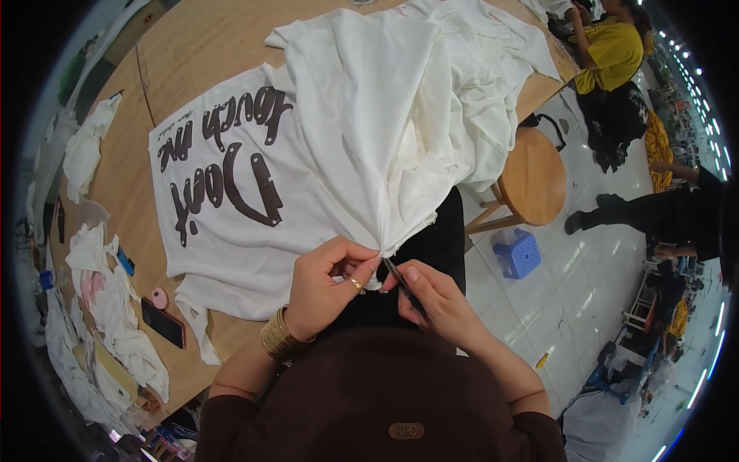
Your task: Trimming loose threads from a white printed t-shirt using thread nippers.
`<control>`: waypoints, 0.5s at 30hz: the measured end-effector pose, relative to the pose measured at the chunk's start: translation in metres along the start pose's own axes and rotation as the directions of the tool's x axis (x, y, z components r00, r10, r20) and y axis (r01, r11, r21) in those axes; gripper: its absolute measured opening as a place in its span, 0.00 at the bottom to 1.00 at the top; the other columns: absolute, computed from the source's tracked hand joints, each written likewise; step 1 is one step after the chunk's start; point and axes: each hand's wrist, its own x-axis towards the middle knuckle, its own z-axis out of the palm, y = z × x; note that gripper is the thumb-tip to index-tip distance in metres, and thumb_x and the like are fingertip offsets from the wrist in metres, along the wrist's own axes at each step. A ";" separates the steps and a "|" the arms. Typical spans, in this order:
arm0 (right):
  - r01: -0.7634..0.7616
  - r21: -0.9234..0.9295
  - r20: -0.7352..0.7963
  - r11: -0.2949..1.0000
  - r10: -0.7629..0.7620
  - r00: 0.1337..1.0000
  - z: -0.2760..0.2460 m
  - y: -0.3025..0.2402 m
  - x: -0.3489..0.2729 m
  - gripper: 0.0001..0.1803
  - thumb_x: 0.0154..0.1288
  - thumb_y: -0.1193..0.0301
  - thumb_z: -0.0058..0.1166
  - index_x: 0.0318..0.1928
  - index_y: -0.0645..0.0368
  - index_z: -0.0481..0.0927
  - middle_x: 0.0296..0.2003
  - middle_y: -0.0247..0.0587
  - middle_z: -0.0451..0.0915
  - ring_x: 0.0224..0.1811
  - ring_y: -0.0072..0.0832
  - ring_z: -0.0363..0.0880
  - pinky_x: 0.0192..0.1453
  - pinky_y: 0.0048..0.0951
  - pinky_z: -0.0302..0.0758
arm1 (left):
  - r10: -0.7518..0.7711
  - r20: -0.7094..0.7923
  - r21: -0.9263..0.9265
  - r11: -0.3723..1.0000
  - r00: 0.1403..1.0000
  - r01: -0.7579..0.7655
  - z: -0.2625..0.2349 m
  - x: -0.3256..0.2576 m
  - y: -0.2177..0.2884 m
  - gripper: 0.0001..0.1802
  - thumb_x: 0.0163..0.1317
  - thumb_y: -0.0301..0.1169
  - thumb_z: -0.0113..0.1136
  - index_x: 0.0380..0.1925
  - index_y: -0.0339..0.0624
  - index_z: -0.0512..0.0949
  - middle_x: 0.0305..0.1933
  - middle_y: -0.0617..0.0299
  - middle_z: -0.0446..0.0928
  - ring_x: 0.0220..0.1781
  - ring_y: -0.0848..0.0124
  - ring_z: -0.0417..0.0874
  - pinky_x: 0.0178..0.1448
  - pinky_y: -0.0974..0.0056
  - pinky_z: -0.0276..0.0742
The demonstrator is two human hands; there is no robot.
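Observation:
A large white garment (339, 100) with dark printed lettering spreads over the wooden table and hangs off its near edge. My left hand (331, 273), wearing a ring and a wide gold bracelet, pinches the fabric where its folds draw together to a point. Close beside it, my right hand (435, 300) grips small dark thread snips (402, 282). Their tips meet the cloth right at the pinched spot, near its frayed edge. Whether the blades are apart there is too small to tell.
On the wooden table (185, 54), a phone (163, 323), a small pink round object (158, 298) and white fabric scraps (115, 308) lie at left. A round wooden stool (531, 177) and a blue plastic stool (517, 254) stand at right. A person in yellow (612, 50) sits at far right.

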 end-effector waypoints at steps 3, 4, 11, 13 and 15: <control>-0.032 0.044 -0.020 0.999 0.033 0.999 0.000 -0.005 -0.001 0.18 0.72 0.59 0.30 0.39 0.59 0.71 0.14 0.28 0.63 0.14 0.12 0.56 0.18 0.14 0.54 | -0.009 0.002 -0.005 1.000 1.000 0.009 0.001 0.001 0.002 0.04 0.54 0.22 0.60 0.31 0.34 0.77 0.25 0.65 0.75 0.24 0.82 0.74 0.29 0.76 0.70; -0.034 0.044 -0.021 0.998 0.035 0.999 0.000 -0.004 -0.001 0.18 0.72 0.59 0.30 0.39 0.59 0.71 0.14 0.28 0.63 0.14 0.12 0.56 0.18 0.14 0.54 | -0.010 0.003 -0.006 1.000 1.000 0.010 0.001 0.001 0.001 0.04 0.54 0.22 0.60 0.31 0.34 0.77 0.25 0.65 0.75 0.24 0.82 0.74 0.29 0.76 0.70; -0.096 0.098 -0.011 0.991 0.098 0.995 -0.001 -0.007 0.000 0.20 0.72 0.57 0.29 0.39 0.58 0.70 0.13 0.28 0.63 0.10 0.12 0.53 0.13 0.14 0.51 | 0.045 -0.009 0.037 0.998 0.999 -0.045 0.005 0.003 -0.001 0.05 0.52 0.22 0.61 0.30 0.35 0.77 0.25 0.65 0.74 0.24 0.81 0.74 0.29 0.76 0.70; -0.130 0.117 -0.007 0.985 0.132 0.991 -0.001 -0.008 0.000 0.20 0.72 0.56 0.29 0.38 0.58 0.70 0.13 0.28 0.63 0.09 0.12 0.52 0.11 0.14 0.51 | 0.050 -0.014 0.050 0.998 0.999 -0.049 0.006 0.003 -0.001 0.05 0.52 0.22 0.61 0.29 0.35 0.77 0.25 0.64 0.74 0.23 0.81 0.74 0.29 0.76 0.70; -0.145 0.233 -0.020 0.962 0.154 0.988 0.000 -0.004 0.001 0.20 0.72 0.56 0.29 0.37 0.58 0.69 0.12 0.28 0.62 0.08 0.12 0.51 0.09 0.15 0.49 | 0.061 -0.007 0.051 0.997 0.998 -0.060 0.007 0.004 0.000 0.04 0.52 0.22 0.61 0.29 0.35 0.77 0.25 0.64 0.74 0.24 0.80 0.74 0.29 0.76 0.70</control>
